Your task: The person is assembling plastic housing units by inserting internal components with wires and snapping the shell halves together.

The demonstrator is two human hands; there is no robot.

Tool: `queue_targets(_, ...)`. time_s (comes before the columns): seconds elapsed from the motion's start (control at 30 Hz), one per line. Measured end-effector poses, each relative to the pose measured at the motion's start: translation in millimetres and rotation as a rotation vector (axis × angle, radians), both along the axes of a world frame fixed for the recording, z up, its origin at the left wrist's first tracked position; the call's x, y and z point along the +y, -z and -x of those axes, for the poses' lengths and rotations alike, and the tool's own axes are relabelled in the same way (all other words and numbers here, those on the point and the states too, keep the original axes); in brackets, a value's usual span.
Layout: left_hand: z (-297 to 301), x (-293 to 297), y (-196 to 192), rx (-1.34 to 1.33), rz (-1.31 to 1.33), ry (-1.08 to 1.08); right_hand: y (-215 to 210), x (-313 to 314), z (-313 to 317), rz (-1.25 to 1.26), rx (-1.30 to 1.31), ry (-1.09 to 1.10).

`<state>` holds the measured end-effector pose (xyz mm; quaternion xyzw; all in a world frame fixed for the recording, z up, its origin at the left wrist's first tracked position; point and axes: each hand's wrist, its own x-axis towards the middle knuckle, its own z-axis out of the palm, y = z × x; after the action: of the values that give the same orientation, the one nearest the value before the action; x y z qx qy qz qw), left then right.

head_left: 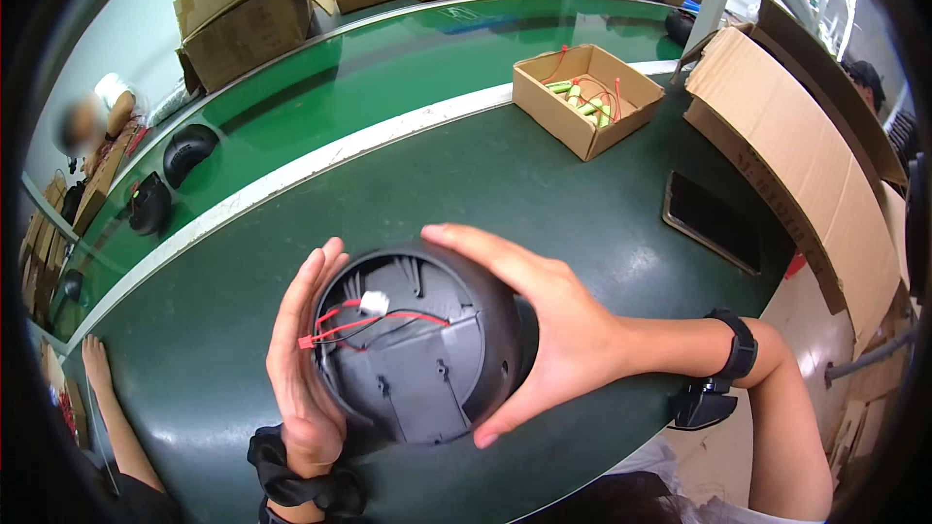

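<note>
Between my two hands is a round black plastic housing [417, 398], tilted so its open face shows. Inside it are ribs, posts and a flat panel. Red and black wires [408, 315] cross the opening; one ends in a white connector [374, 304], another in a small red plug [307, 342] by my left fingers. My left hand [306, 359] lies along the housing's left side, fingers pointing up. My right hand [549, 320] grips the right side, thumb near the bottom edge and fingers over the top.
A small cardboard box [582, 141] holds green batteries with red wires [587, 105]. A dark phone [714, 223] lies right of it, beside a large carton [791, 155]. Black housings [149, 204] sit on the green conveyor [369, 58]. Another person's arm [121, 417] rests at the left.
</note>
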<state>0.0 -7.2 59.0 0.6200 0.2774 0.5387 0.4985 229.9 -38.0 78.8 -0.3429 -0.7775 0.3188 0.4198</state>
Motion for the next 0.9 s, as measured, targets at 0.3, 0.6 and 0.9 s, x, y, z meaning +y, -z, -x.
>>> queue_targets(0.3,-0.8,-17.3,-3.8,0.101,-0.232,-0.14,2.0,-8.4,13.6,-0.258,0.002,-0.014)
queue_targets(0.6,-4.9,-9.9,-4.1,-0.247,-0.085,-0.055,-6.0,7.1,5.6,-0.149,-0.003,0.035)
queue_targets(0.9,-9.8,-5.7,23.4,0.098,0.156,0.062,-13.4,231.7,-3.8,-0.093,-0.073,0.823)
